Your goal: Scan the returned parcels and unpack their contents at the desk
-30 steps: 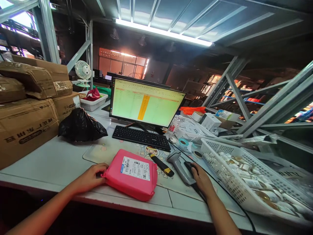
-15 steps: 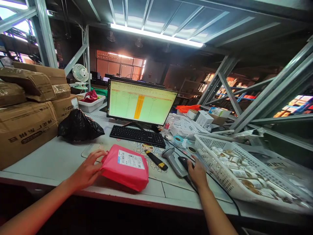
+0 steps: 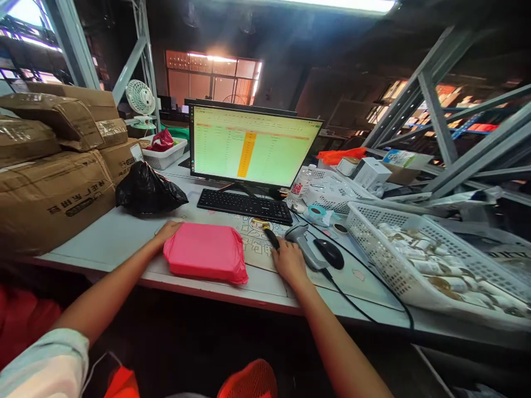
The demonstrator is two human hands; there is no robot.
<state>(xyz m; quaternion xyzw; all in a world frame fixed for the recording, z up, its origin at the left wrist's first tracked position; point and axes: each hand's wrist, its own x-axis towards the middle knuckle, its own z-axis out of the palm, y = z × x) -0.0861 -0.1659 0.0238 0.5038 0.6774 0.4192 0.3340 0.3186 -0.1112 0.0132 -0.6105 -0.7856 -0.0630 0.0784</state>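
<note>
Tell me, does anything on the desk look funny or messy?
Nothing is spilled or broken. The pink parcel lies with no label showing, by the left hand. The right hand rests at a black-and-yellow tool beside the scanner.

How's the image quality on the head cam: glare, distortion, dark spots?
Head view: the monitor is blown out to pale green, its text unreadable; the rear window flares orange; the shelf beams bow with wide-angle distortion; under the desk is near black; the pink parcel and both hands stay sharp.
</note>
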